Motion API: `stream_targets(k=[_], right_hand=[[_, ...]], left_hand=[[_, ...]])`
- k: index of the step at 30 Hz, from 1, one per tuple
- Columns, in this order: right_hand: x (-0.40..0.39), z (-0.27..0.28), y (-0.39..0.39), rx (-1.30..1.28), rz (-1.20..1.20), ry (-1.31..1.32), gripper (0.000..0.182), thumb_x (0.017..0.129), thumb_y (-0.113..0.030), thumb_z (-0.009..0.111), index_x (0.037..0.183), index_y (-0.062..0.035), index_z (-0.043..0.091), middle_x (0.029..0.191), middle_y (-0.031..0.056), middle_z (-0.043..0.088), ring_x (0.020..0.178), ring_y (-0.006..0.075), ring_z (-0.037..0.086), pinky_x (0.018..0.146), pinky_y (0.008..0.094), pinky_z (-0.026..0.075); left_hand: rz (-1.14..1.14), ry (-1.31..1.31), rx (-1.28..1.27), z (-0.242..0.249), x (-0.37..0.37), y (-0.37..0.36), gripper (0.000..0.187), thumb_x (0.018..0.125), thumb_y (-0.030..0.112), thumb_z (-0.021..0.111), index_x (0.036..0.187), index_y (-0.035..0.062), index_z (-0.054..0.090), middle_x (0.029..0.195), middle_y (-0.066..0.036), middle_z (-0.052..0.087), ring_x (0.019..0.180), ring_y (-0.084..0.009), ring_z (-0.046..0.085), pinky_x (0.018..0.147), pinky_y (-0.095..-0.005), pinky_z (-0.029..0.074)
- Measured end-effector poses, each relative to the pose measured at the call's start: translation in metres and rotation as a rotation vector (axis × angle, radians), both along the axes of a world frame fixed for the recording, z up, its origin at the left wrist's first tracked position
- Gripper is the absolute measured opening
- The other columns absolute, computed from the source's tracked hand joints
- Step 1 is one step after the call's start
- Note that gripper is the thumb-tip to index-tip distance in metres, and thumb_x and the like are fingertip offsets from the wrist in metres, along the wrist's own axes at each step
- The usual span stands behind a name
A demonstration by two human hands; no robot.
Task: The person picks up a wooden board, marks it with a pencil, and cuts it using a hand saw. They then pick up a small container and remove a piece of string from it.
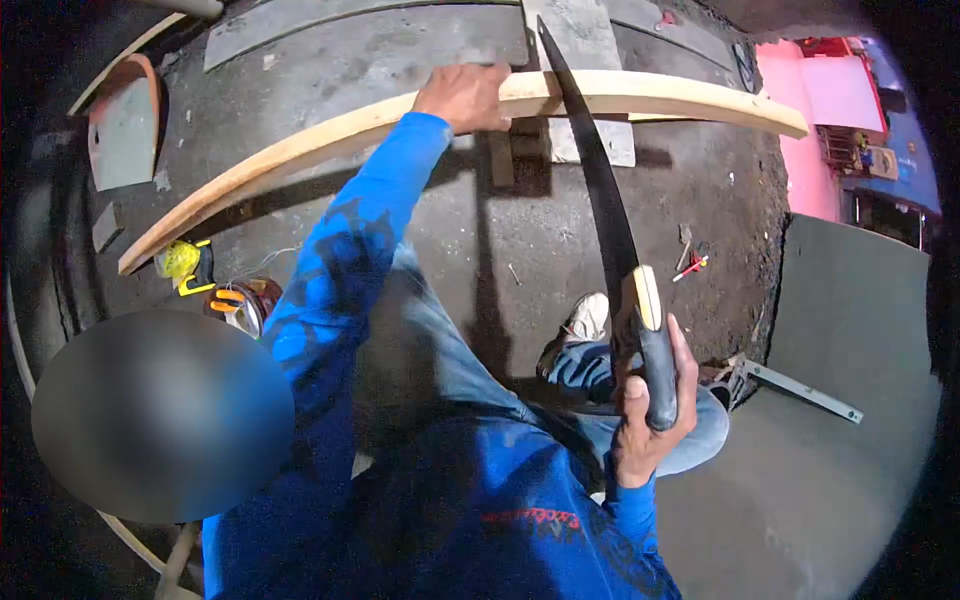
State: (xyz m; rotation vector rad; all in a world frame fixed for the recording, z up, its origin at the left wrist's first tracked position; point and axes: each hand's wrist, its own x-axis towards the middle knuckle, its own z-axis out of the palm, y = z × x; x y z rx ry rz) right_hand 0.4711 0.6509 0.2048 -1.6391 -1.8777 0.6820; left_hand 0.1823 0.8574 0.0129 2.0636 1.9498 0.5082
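Note:
My right hand is wrapped around the dark handle of a handsaw. The long blade points away from me and lies across a pale wooden board, its tip past the far edge. Whether the teeth bite into the wood cannot be made out. Slightly blurred, my left hand grips the same board to the left of the blade, fingers over its edge. The board looks curved through the wide lens and spans the view from left to right. Beneath it is a whitish plank.
A metal square lies at the right near a large grey sheet. To the left are a yellow-and-black object and a container with orange-handled tools. A small red item is on the floor. My shoe is below the board.

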Motion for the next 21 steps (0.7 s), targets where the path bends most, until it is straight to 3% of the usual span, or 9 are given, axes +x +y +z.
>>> stream_targets(k=[6, 7, 10, 12, 13, 17, 21], right_hand=[[-0.011, -0.003, -0.008, 0.105, -0.009, 0.000, 0.055, 0.083, -0.021, 0.068, 0.127, 0.0070, 0.051, 0.124, 0.0202, 0.058, 0.108, 0.0255, 0.058, 0.093, 0.0334, 0.045], [-0.006, -0.013, -0.014, 0.051, -0.059, 0.088, 0.055, 0.084, -0.020, 0.068, 0.128, 0.0067, 0.050, 0.124, 0.0207, 0.057, 0.109, 0.0260, 0.058, 0.093, 0.0340, 0.045], [0.036, -0.080, -0.024, 0.222, 0.081, -0.093, 0.058, 0.088, -0.027, 0.064, 0.130, 0.0079, 0.046, 0.128, 0.0201, 0.053, 0.110, 0.0248, 0.056, 0.095, 0.0357, 0.044], [0.031, -0.105, -0.024, 0.227, 0.060, -0.014, 0.056, 0.083, -0.022, 0.068, 0.128, 0.0051, 0.049, 0.128, 0.0212, 0.055, 0.116, 0.0308, 0.055, 0.099, 0.0389, 0.042], [0.033, -0.106, -0.029, 0.172, 0.018, 0.013, 0.056, 0.083, -0.022, 0.068, 0.129, 0.0043, 0.049, 0.129, 0.0208, 0.055, 0.115, 0.0309, 0.055, 0.099, 0.0380, 0.041], [-0.018, -0.007, -0.004, 0.076, 0.001, -0.036, 0.054, 0.085, -0.021, 0.066, 0.128, 0.0071, 0.049, 0.128, 0.0211, 0.055, 0.113, 0.0281, 0.056, 0.098, 0.0362, 0.042], [-0.018, 0.002, -0.008, 0.074, 0.028, -0.030, 0.056, 0.085, -0.022, 0.067, 0.129, 0.0077, 0.048, 0.128, 0.0214, 0.055, 0.113, 0.0273, 0.057, 0.098, 0.0351, 0.042]], left_hand=[[-0.001, -0.072, 0.039, 0.004, 0.007, -0.009, 0.048, 0.066, 0.035, 0.076, 0.099, 0.0068, 0.057, 0.087, -0.019, 0.067, 0.084, -0.0401, 0.065, 0.075, -0.0498, 0.052], [0.014, -0.050, -0.001, 0.007, 0.009, -0.011, 0.047, 0.067, 0.032, 0.076, 0.102, 0.0069, 0.058, 0.089, -0.018, 0.068, 0.085, -0.0374, 0.066, 0.075, -0.0481, 0.053], [0.042, -0.018, 0.000, 0.008, 0.009, -0.007, 0.044, 0.069, 0.026, 0.076, 0.104, 0.0063, 0.058, 0.088, -0.018, 0.069, 0.082, -0.0350, 0.068, 0.073, -0.0449, 0.055], [0.065, 0.011, 0.054, 0.003, 0.011, -0.008, 0.043, 0.069, 0.024, 0.077, 0.103, 0.0059, 0.056, 0.087, -0.017, 0.069, 0.079, -0.0356, 0.068, 0.072, -0.0446, 0.055], [0.050, -0.014, 0.053, -0.006, 0.007, -0.002, 0.051, 0.068, 0.033, 0.078, 0.105, 0.0090, 0.053, 0.084, -0.019, 0.067, 0.082, -0.0376, 0.067, 0.072, -0.0480, 0.054], [-0.043, -0.016, -0.059, 0.003, -0.002, 0.005, 0.054, 0.062, 0.037, 0.079, 0.105, 0.0099, 0.058, 0.091, -0.020, 0.068, 0.085, -0.0386, 0.066, 0.075, -0.0486, 0.053], [-0.067, -0.104, -0.062, 0.004, -0.003, -0.001, 0.054, 0.062, 0.036, 0.078, 0.105, 0.0101, 0.060, 0.092, -0.020, 0.067, 0.087, -0.0400, 0.065, 0.076, -0.0478, 0.053]])
